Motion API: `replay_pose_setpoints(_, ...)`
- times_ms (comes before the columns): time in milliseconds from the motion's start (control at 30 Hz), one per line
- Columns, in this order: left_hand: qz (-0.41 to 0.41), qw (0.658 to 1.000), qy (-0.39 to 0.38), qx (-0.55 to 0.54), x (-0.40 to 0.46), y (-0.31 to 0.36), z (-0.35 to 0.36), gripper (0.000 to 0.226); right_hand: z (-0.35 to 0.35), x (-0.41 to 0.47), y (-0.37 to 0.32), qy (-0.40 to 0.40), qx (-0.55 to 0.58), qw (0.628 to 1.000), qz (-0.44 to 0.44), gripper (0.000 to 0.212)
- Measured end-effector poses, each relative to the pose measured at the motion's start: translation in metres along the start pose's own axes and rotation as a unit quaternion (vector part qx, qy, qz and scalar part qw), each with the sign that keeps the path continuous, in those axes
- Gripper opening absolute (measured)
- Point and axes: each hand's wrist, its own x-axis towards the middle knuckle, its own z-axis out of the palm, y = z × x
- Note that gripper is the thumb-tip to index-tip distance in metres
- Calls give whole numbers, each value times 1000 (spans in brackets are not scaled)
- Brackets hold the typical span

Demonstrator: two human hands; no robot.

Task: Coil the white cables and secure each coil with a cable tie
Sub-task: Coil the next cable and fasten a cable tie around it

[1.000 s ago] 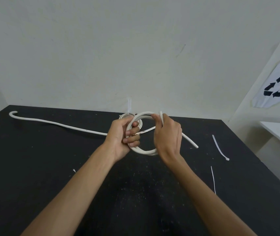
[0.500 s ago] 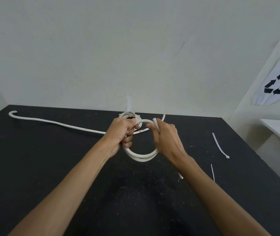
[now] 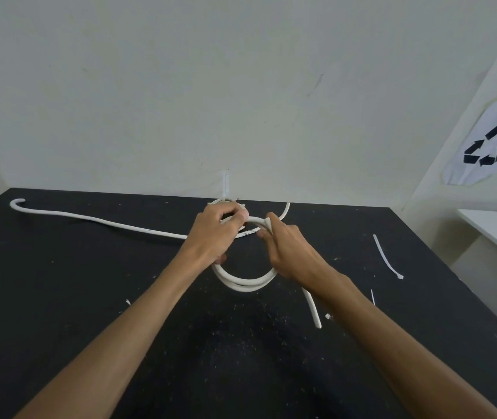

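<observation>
Table: we worked on black, crumb-flecked wood.
Cable: its loose tail ran toward 10 o'clock; since a second before, its free end had swung to 5 o'clock.
Coil: held at centre, one turn larger, so tying neared.
Left hand: gripped the coil.
Right hand: pinched the coil's top.
Cable tie: lay unused at 3 o'clock.
</observation>
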Motion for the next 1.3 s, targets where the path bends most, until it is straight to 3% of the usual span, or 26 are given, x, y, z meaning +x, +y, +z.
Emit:
replay_pose_setpoints(67, -15, 998, -23, -49, 4, -3, -1, 25, -5, 1, -2, 34, 20, 999, -11, 20)
replay_pose_setpoints(133, -40, 982, -33, -183, 9, -4, -1, 30, -12, 4, -5, 94, 46, 994, 7, 22)
replay_pose_setpoints(200, -69, 946, -43, -314, 9, -5, 2, 44, -17, 10, -4, 164, 87, 980, 67, 23)
replay_pose_setpoints(267, -114, 925, -63, -357, 6, -11, 9, 60, -20, 18, 3, 218, 157, 953, 137, 24)
replay_pose_setpoints(367, -164, 941, -134, -263, -6, -27, 22, 57, -20, 27, 16, 275, 311, 881, 226, 22)
replay_pose_setpoints(467, -144, 957, -216, -131, -16, -38, 35, 41, -17, 27, 22, 311, 351, 841, 269, 19)
replay_pose_setpoints(700, -171, 935, -279, -134, -18, -34, 45, 37, -9, 22, 24, 386, 395, 767, 327, 14)
replay_pose_setpoints(767, -159, 943, -269, -112, -18, -33, 47, 30, -9, 20, 21, 401, 403, 750, 338, 13)
replay_pose_setpoints(833, -139, 962, -216, -89, -14, -34, 49, 21, -11, 18, 19, 400, 382, 763, 334, 14)
replay_pose_setpoints(1000, -152, 977, -37, -147, 6, -33, 38, 8, -9, 5, 25, 335, 265, 856, 291, 16)
replay_pose_setpoints(1200, -90, 985, 57, -135, 16, -37, 33, 30, -7, -2, 20, 250, 253, 900, 253, 17)
replay_pose_setpoints(1300, -60, 961, 107, -248, 14, -38, 43, 49, -5, 1, 9, 250, 316, 885, 233, 16)
